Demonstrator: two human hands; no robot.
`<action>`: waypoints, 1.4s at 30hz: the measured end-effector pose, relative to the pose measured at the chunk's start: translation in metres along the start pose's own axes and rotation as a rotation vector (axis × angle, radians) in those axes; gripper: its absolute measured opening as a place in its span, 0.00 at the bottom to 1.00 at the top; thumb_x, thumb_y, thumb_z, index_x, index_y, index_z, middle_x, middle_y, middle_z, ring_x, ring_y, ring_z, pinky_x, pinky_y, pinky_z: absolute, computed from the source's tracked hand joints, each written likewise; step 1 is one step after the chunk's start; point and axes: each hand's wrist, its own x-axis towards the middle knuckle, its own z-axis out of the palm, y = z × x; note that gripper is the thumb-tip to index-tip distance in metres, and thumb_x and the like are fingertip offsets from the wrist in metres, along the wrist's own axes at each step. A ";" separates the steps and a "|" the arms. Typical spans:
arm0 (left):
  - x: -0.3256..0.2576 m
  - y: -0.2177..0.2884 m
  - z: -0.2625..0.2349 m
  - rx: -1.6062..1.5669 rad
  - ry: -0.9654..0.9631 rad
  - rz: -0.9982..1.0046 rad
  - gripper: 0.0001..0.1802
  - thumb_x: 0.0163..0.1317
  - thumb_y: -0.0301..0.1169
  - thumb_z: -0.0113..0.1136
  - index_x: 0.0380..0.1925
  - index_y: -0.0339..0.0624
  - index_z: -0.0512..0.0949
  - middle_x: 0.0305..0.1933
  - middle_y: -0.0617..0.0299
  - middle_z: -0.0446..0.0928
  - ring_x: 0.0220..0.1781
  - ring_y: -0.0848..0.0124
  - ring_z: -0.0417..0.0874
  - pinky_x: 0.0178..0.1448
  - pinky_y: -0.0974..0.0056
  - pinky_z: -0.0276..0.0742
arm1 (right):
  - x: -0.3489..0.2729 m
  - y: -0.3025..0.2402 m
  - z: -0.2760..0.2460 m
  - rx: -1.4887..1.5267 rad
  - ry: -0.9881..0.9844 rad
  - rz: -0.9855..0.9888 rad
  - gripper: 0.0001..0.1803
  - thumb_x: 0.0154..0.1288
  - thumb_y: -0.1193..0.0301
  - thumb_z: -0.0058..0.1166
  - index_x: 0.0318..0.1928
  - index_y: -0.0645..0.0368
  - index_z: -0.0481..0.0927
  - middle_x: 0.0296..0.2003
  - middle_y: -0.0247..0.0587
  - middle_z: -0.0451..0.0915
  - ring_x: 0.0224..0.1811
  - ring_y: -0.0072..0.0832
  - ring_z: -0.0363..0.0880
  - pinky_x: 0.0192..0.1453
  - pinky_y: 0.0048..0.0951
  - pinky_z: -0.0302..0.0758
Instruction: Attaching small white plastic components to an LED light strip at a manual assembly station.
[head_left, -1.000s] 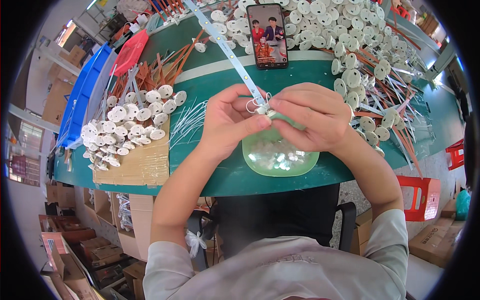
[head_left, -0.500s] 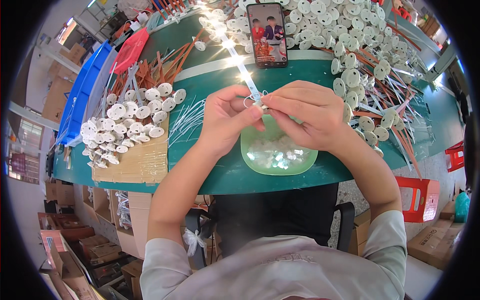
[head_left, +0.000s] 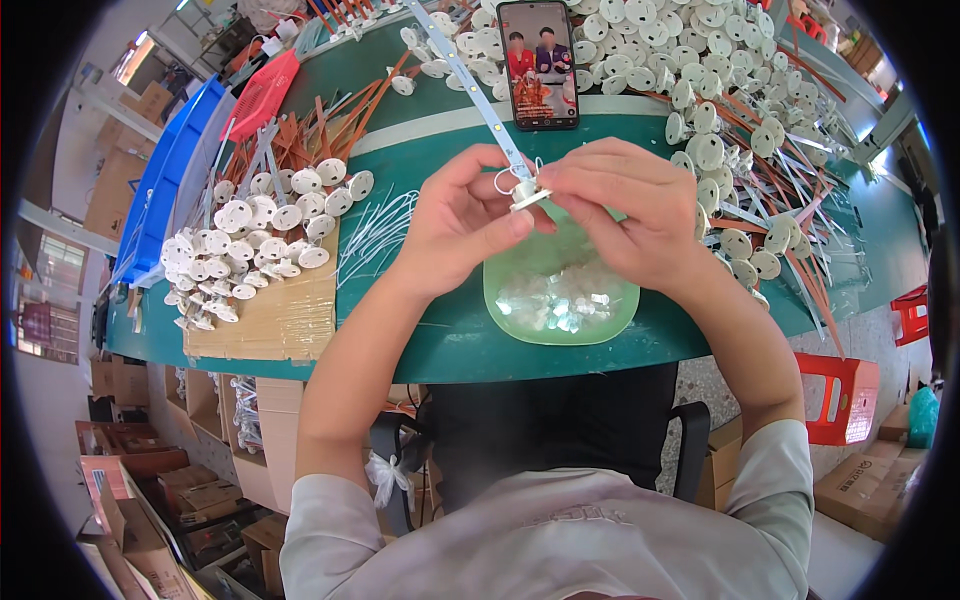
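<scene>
A narrow LED strip (head_left: 480, 105) slants up and away from my hands, its lights off. At its near end sits a white round base (head_left: 530, 198), tilted, with thin white wire looping beside it. My left hand (head_left: 450, 225) is curled round that end of the strip, its thumb lying below the base and some fingertips hidden behind. The fingertips of my right hand (head_left: 635, 210) pinch the base at its right edge. Directly beneath my hands is a light green plastic tray (head_left: 560, 337) holding small clear, shiny pieces (head_left: 565, 305).
A phone (head_left: 540, 65) stands at the far middle of the green table (head_left: 460, 345). Piles of white round bases (head_left: 265, 225) on strips lie left and right. Loose white wires (head_left: 380, 235) rest beside my left hand. A blue bin (head_left: 165, 185) and red basket (head_left: 262, 95) are farther left.
The LED strip was brightly lit and is now dark. The white base has turned and shows more clearly, with my left thumb lying below it.
</scene>
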 end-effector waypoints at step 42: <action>0.001 -0.001 0.004 0.102 0.240 0.128 0.27 0.57 0.15 0.72 0.54 0.37 0.71 0.59 0.42 0.80 0.54 0.64 0.85 0.59 0.59 0.84 | -0.003 -0.009 0.001 0.319 -0.042 0.633 0.06 0.63 0.80 0.67 0.41 0.66 0.88 0.38 0.42 0.89 0.38 0.23 0.88 0.45 0.25 0.84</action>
